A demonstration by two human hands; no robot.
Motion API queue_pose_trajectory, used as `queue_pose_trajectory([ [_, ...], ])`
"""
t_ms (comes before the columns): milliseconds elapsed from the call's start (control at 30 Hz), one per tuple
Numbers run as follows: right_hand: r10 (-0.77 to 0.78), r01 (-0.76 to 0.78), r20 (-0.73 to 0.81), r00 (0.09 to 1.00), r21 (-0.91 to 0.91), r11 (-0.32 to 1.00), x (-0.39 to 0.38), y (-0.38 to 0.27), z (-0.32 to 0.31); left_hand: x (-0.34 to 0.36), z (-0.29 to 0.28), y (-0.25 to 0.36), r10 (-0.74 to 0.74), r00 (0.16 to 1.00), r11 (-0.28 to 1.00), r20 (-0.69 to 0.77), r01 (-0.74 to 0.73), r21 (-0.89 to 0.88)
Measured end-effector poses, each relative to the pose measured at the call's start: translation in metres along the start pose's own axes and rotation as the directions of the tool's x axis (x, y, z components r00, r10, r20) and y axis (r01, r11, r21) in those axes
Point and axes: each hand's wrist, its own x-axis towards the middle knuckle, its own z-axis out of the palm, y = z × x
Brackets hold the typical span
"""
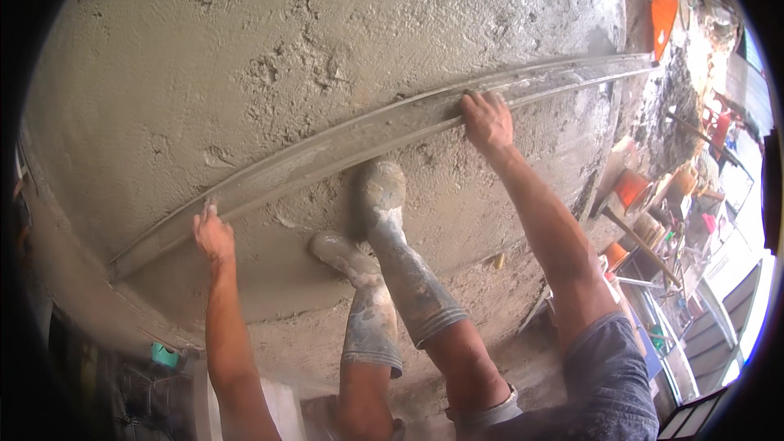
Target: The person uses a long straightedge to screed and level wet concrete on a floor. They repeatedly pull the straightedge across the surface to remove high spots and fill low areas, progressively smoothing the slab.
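Note:
A long grey metal screed board [347,143] lies across wet grey concrete [188,82], its shape bowed by the fisheye view. My left hand [213,234] grips its near edge toward the left end. Farther right, my right hand [488,121] is closed over the same edge, fingers curled onto the bar. Rough pits mark the concrete beyond the board, while the strip at the lower left looks smoother. My rubber boots [385,188], smeared with concrete, stand in the mix on the near side.
An orange flat piece [664,20] stands by the board's right end. Orange pots [631,189], a long wooden handle [641,247] and clutter line the right side. A green container [164,354] sits at lower left.

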Motion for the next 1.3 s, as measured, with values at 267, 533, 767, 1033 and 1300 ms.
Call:
queue_pose_trajectory([
  [267, 0.021, -0.02, -0.09, 0.996, 0.002, 1.0, -0.043, -0.03, 0.038, -0.025, 0.039, -0.053, 0.219, 0.974, 0.976, -0.066, -0.219, 0.001],
  [533, -0.089, 0.077, -0.164, 0.982, -0.083, 0.994, -0.04, -0.013, 0.061, -0.025, 0.058, -0.039, 0.105, 0.992, 0.993, -0.075, -0.1, 0.064],
  [767, -0.105, 0.098, -0.097, 0.99, -0.068, 0.993, -0.034, -0.023, 0.051, -0.026, 0.073, -0.054, 0.12, 0.982, 0.992, -0.144, -0.112, 0.062],
  [1033, 0.092, -0.087, -0.18, 0.979, 0.037, 0.996, -0.078, 0.03, 0.064, -0.07, 0.087, 0.016, 0.148, 0.981, 0.989, -0.122, -0.148, 0.011],
  [1300, -0.098, 0.096, -0.175, 0.98, -0.019, 0.995, -0.077, -0.04, 0.087, -0.089, 0.068, -0.009, -0.274, 0.961, 0.961, 0.027, 0.275, -0.034],
])
